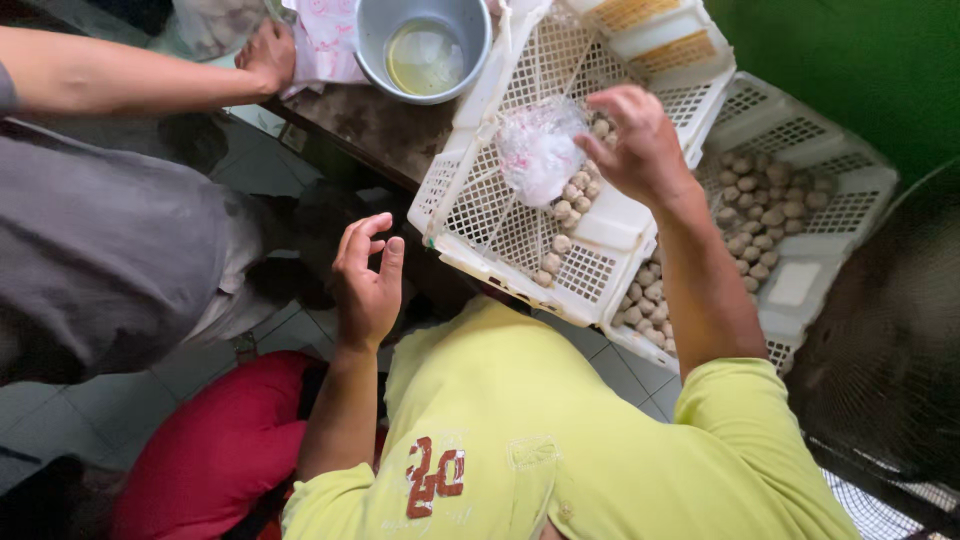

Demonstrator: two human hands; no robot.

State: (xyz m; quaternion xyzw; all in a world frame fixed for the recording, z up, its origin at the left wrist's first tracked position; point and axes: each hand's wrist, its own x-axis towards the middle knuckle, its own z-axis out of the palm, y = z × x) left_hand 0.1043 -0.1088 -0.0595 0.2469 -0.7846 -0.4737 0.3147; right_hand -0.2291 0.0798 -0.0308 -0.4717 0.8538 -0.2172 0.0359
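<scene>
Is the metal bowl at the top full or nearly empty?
Nearly empty: the metal bowl holds only a shallow yellowish liquid at its bottom, with bare grey walls above.

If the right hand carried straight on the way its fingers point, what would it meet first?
Most likely the clear plastic bag lying in the white crate; the right hand points left toward it, fingertips about touching, though depth is unclear.

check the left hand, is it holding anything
No, the left hand hangs open and empty beside the white crate, while the right hand is at the plastic bag.
</scene>
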